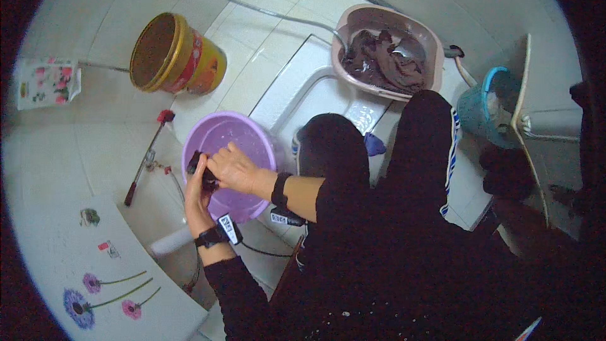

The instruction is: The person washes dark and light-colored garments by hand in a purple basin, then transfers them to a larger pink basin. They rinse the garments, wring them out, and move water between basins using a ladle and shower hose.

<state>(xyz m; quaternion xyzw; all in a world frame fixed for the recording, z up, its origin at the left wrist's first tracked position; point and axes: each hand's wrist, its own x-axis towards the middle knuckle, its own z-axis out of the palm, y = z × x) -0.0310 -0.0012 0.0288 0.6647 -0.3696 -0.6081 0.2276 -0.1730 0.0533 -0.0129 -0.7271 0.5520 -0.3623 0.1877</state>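
Observation:
Over a purple basin [273, 155], both of my hands are closed together around a small, dark, bunched cloth [209, 181]. My left hand [197, 191] supports it from the left side, fingers pointing up. My right hand [235, 169] presses on it from the right, knuckles upward. Most of the cloth is hidden between the hands, so its exact kind cannot be made out. The basin holds some water with a little foam. A dark strap with a small box circles each wrist.
A pink tub [341, 76] with dark wet cloth and water stands on the white squat toilet [284, 98]; a grey hose [278, 14] reaches it. A yellow bucket [211, 66] is at far left, a blue bucket [473, 111] at right. A flower-decorated white surface [158, 284] lies near left.

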